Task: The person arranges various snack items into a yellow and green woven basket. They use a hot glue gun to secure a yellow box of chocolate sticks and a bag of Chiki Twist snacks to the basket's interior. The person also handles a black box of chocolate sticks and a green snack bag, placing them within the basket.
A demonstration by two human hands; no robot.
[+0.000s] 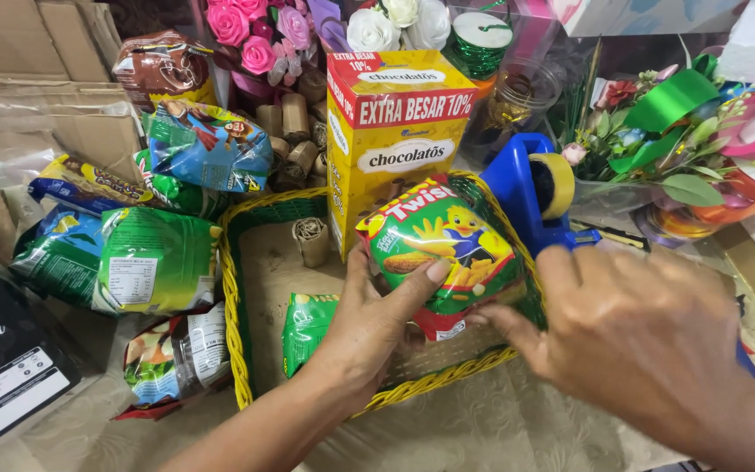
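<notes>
On a cluttered table, our left hand (369,328) grips the green-and-red snack bag (443,249) upright in the yellow-green woven basket (231,297); right hand (635,336) pinches its near-right lower edge.

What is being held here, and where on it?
Left hand grips the snack bag at its left side; right hand pinches its lower right edge.

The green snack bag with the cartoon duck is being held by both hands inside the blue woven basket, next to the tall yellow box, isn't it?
Not quite: the basket is yellow and green woven, not blue, as the head view shows. The rest holds: the left hand and the right hand hold the green snack bag inside it, next to the tall yellow box. The blue item behind is a tape dispenser.
</notes>
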